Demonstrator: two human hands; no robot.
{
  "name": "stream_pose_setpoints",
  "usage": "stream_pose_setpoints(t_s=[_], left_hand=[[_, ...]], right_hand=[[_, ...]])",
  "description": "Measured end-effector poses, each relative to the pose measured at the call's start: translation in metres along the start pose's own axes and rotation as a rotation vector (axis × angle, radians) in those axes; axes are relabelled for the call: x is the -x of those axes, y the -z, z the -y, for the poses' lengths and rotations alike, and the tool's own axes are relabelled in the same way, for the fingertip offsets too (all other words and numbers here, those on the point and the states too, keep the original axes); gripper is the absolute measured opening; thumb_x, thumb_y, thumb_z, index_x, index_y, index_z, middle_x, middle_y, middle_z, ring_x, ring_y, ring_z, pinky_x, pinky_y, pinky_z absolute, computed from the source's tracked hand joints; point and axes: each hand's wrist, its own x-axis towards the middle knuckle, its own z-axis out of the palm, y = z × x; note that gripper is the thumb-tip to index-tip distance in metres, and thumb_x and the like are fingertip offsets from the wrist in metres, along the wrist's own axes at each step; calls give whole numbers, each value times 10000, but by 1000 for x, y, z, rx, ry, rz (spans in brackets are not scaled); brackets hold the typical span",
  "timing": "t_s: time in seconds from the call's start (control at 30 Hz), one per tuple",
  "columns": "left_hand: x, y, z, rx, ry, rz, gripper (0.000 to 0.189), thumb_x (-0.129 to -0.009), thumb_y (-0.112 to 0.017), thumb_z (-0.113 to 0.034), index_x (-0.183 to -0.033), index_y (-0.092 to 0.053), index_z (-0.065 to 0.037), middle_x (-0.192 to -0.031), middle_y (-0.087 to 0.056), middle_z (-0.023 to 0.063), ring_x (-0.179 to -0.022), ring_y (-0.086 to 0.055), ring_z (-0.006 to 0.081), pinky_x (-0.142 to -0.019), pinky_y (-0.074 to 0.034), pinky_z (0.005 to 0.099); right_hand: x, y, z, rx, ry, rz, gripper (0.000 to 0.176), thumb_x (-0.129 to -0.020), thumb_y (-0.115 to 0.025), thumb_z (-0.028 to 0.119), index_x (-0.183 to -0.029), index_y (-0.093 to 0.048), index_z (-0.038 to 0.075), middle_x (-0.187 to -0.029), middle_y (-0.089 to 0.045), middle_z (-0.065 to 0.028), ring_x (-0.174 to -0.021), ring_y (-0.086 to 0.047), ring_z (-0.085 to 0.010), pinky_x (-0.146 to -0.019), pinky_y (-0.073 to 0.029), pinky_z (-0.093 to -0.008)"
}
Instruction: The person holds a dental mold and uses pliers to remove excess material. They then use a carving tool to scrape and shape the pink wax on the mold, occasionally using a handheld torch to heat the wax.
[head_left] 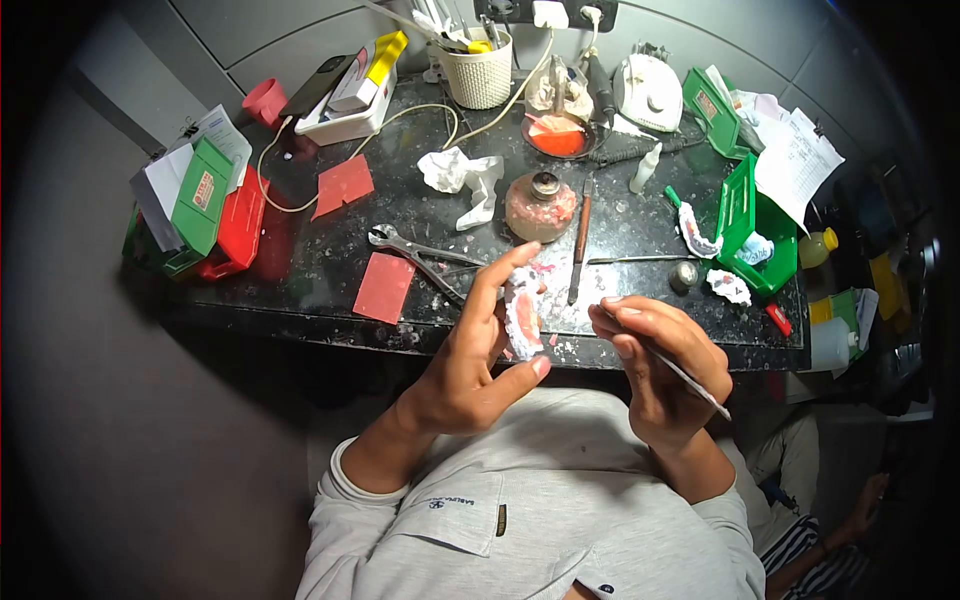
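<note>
My left hand grips a white plaster dental cast with pink wax on it, thumb at its lower end and fingers along its far side. In my right hand, a thin metal dental instrument is pinched between thumb and fingers, its flat end sticking out to the lower right. The instrument's other end is hidden by the fingers, apart from the cast. Just beyond the hands lie a wooden-handled wax knife, a pink-stained burner with a metal cap, and large metal pliers partly behind my left hand.
Pink wax sheets and crumpled tissue lie on the left. Farther back stand a white basket of tools and a dish of red material. Green box and plaster pieces are right. Another person's arm shows lower right.
</note>
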Motion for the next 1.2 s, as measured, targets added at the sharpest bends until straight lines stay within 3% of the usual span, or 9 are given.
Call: stream_pose_setpoints(t_s=[0.03, 0.07, 0.1, 0.17, 0.2, 0.5, 0.63, 1.13, 1.2], left_hand=[[1, -3, 1, -39, -26, -37, 815, -874, -607, 100, -1560, -172, 34, -1468, -368, 145, -1379, -395, 200, -1132, -327, 322], [2, -4, 9, -116, -103, -82, 848, -840, -658, 136, -1545, -200, 30, -1421, -393, 167, -1276, -474, 193, -1060, -395, 300], [3, -3, 13, -115, -98, -77, 848, -840, -658, 136, -1545, -200, 30, -1421, -393, 167, -1276, -474, 193, -1060, -395, 300], [4, -1, 18, -352, -188, -83, 888, -828, -707, 116, -1538, -187, 6, -1313, -428, 146, -1029, -487, 133, -968, -406, 279], [4, -1, 21, -406, -227, -96, 885, -810, -740, 121, -1513, -215, 4, -1294, -442, 162, -1021, -513, 141, -942, -448, 284], [2, -6, 37, -454, -478, -161, 788, -802, -798, 76, -1420, -315, 1, -1242, -470, 190, -1100, -574, 236, -925, -521, 337], [5, -3, 36, -569, -473, -155, 860, -784, -852, 5, -1432, -288, -20, -1234, -486, 192, -1109, -564, 232, -950, -522, 351], [7, 1, 36, -742, -485, -157, 783, -786, -774, 128, -1400, -307, -10, -1247, -466, 201, -1083, -584, 233, -893, -556, 329], [8, 1, 39, -636, -473, -175, 739, -762, -779, 125, -1366, -370, 10, -1244, -502, 235, -1083, -606, 301, -954, -513, 381]], right_hand=[[-1, 2, 0, 1, -5, -6, 203, -875, -702, -87, -1077, -690, -68, -1011, -741, -215, -940, -745, -279, -815, -595, -334], [-3, 4, 2, 9, -4, 55, 199, -874, -704, -85, -1072, -691, -68, -1014, -743, -213, -941, -745, -281, -819, -594, -337], [-5, 6, 2, 16, -3, 116, 195, -874, -706, -82, -1068, -692, -68, -1017, -744, -211, -941, -746, -284, -824, -594, -340], [-5, 6, 2, 2, -15, 140, 171, -872, -713, -70, -1042, -698, -64, -1025, -745, -203, -935, -746, -282, -830, -595, -344], [-5, 5, 2, -18, -16, 161, 162, -871, -718, -62, -1032, -700, -61, -1025, -745, -200, -934, -746, -283, -831, -594, -345], [-1, -2, 0, -94, -34, 224, 124, -853, -730, -55, -976, -711, -55, -968, -746, -187, -957, -750, -299, -839, -598, -350], [-1, 0, -2, -120, -48, 239, 125, -849, -728, -62, -973, -712, -59, -961, -746, -186, -952, -752, -297, -827, -601, -347], [-3, -1, -3, -81, -28, 256, 112, -844, -732, -65, -954, -712, -63, -921, -746, -173, -893, -755, -292, -801, -600, -339], [-4, 0, -3, -68, -31, 264, 113, -845, -727, -62, -957, -715, -63, -923, -747, -179, -895, -755, -293, -797, -599, -340]])
